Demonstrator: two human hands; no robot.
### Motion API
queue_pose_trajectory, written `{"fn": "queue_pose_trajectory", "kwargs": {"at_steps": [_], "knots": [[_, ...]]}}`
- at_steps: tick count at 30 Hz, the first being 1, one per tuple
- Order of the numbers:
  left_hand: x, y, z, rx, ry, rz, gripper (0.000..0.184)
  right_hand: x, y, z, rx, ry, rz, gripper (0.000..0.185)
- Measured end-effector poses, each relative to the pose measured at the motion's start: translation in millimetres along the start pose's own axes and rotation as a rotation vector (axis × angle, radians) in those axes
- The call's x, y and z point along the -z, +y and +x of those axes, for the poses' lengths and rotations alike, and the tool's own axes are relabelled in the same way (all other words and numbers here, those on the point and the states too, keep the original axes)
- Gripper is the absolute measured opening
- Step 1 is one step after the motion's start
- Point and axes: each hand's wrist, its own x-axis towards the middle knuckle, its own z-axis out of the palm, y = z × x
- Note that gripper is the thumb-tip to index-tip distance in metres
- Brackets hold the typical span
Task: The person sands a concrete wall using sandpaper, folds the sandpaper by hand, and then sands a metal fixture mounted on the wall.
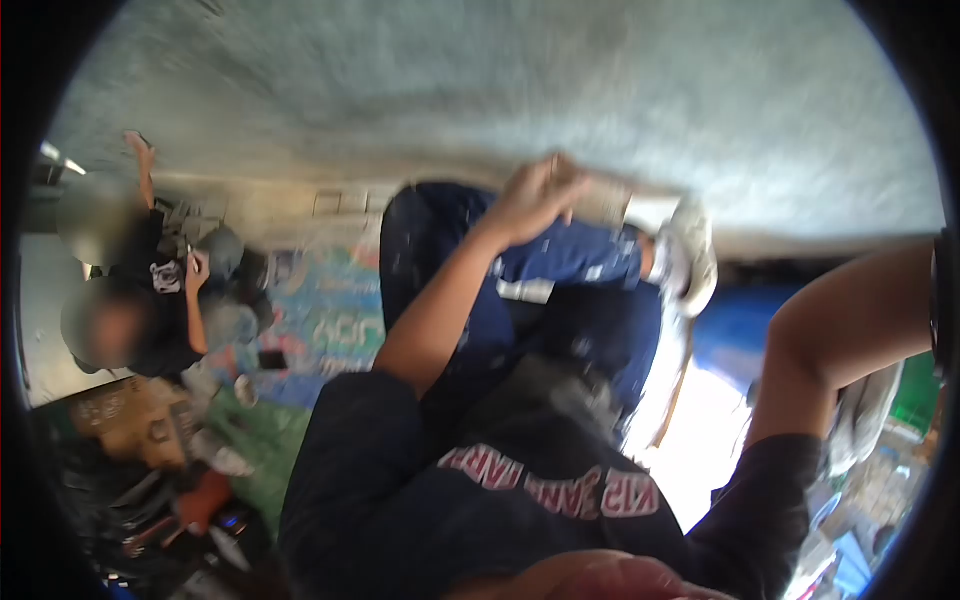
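My left hand [543, 198] is raised above my dark blue trousers [575, 255], close to the grey plaster-like surface [480, 80]. Its fingers are curled together, and whatever may be between them is too small and blurred to make out. A light shoe [690, 258] shows just to the right of this hand. My right arm [850, 315] bends at the elbow and runs out past the right edge, so the right hand is out of sight. A dark band sits at the wrist end there.
Two people sit at the left; one person's hand [140, 143] reaches to the grey surface, another hand [197, 268] is held lower. Between us lies a colourful patterned mat [325, 300]. A cardboard box [125, 415] and dark bags stand lower left, assorted items lower right.
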Motion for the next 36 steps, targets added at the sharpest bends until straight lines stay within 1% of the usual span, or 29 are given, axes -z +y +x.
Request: {"fn": "queue_pose_trajectory", "kwargs": {"at_steps": [1, 3, 5, 6, 7, 8, 9, 10, 12, 14, 15, 17, 19, 20, 21, 22, 24, 25, 26, 27, 28, 29, 30, 31, 32, 33, 34, 35, 36], "knots": [[-1.7, 4.7, -0.4, -0.053, 0.013, 0.011, 0.020, -5.5, -3.7, -22.4, -0.054, -0.042, -0.002, 0.013], [-2.1, -1.9, -2.2, -0.021, -0.013, 0.040, 0.017, -30.8, -14.6, -35.9, -0.076, -0.058, 0.030, 0.012], [-1.7, 4.8, -1.3, 0.031, 0.013, 0.042, 0.013, -65.0, -34.3, -19.8, -0.028, -0.051, 0.090, 0.012], [-1.9, 3.3, -0.7, 0.001, -0.012, 0.099, 0.013, -80.6, -47.1, -10.4, 0.013, -0.031, 0.120, 0.012], [-2.4, -0.1, -0.7, -0.019, -0.047, 0.072, 0.015, -95.9, -61.5, -2.4, 0.054, -0.016, 0.151, 0.012], [-5.1, -6.2, 0.0, -0.066, -0.015, 0.074, 0.017, -125.5, -89.9, -25.5, -0.135, -0.072, 0.373, 0.017], [-4.4, -0.7, -2.2, -0.041, -0.036, 0.086, 0.020, -143.4, -87.4, -48.2, -0.188, -0.264, 0.426, 0.027], [-4.6, 2.2, -2.0, -0.061, -0.063, 0.099, 0.019, -156.0, -92.5, -67.0, -0.263, -0.387, 0.466, 0.028], [-3.1, 12.9, -6.6, -0.107, -0.040, 0.131, 0.016, -173.7, -82.5, -106.7, -0.348, -0.499, 0.433, 0.029], [-7.9, 2.1, -1.5, -0.152, 0.002, 0.199, 0.016, -167.7, -94.7, -116.0, -0.611, -0.626, 0.617, 0.028], [-6.2, 3.9, 0.1, -0.181, 0.027, 0.266, 0.016, -171.7, -93.1, -124.9, -0.506, -0.594, 0.633, 0.031], [-5.6, 0.2, 1.4, -0.173, 0.020, 0.284, 0.019, -169.3, -98.1, -134.1, -0.487, -0.596, 0.541, 0.033], [-4.3, 3.3, 1.1, -0.141, -0.035, 0.340, 0.022, -172.0, -96.7, -145.0, -0.542, -0.570, 0.609, 0.036], [-5.8, 1.2, 0.7, -0.203, -0.034, 0.321, 0.025, -173.7, -96.4, -148.1, -0.510, -0.512, 0.566, 0.035], [-10.0, -7.5, 2.3, -0.303, 0.024, 0.352, 0.030, -177.0, -94.8, -151.6, -0.479, -0.449, 0.523, 0.035], [-13.4, -16.1, 3.2, -0.295, 0.032, 0.365, 0.033, -177.6, -89.5, -156.4, -0.470, -0.449, 0.526, 0.035], [-10.4, -5.9, -0.1, -0.287, 0.044, 0.380, 0.036, -178.1, -70.5, -168.5, -0.708, -0.397, 0.528, 0.036], [-7.5, 5.6, -2.2, -0.227, -0.072, 0.363, 0.037, -180.5, -59.7, -176.1, -0.839, -0.376, 0.595, 0.039], [-3.8, 13.9, -3.2, -0.169, -0.188, 0.350, 0.037, -174.5, -68.5, -164.8, -0.885, -0.380, 0.574, 0.039], [-5.1, 13.9, -3.7, -0.169, -0.188, 0.347, 0.037, -165.4, -76.7, -154.0, -0.932, -0.389, 0.545, 0.039], [-6.1, 13.8, -3.5, -0.184, -0.170, 0.233, 0.033, -167.4, -77.7, -154.5, -0.932, -0.387, 0.544, 0.039], [-6.6, 13.4, -2.3, -0.201, -0.154, 0.121, 0.030, -170.5, -80.3, -154.1, -0.803, -0.319, 0.556, 0.038], [-9.1, 11.7, -1.6, -0.202, -0.156, 0.116, 0.030, -170.5, -82.7, -152.4, -0.673, -0.257, 0.562, 0.039], [-8.1, 9.9, 0.2, -0.234, -0.101, 0.178, 0.027, -168.2, -86.9, -149.7, -0.550, -0.299, 0.526, 0.039], [-7.9, 9.9, 0.7, -0.265, -0.043, 0.237, 0.024, -169.3, -87.4, -151.7, -0.532, -0.352, 0.545, 0.040], [-9.3, 9.3, -0.3, -0.263, -0.042, 0.232, 0.024, -168.2, -88.5, -154.0, -0.514, -0.411, 0.561, 0.040], [-8.5, 9.3, -1.1, -0.241, -0.038, 0.186, 0.024, -170.9, -92.0, -154.5, -0.589, -0.419, 0.782, 0.038], [-8.4, 9.9, -1.7, -0.219, -0.033, 0.140, 0.024, -171.5, -95.9, -151.5, -0.589, -0.422, 0.783, 0.038], [-8.1, 10.2, -1.6, -0.218, -0.031, 0.141, 0.024, -171.9, -100.1, -146.7, -0.511, -0.427, 0.637, 0.037]]}}
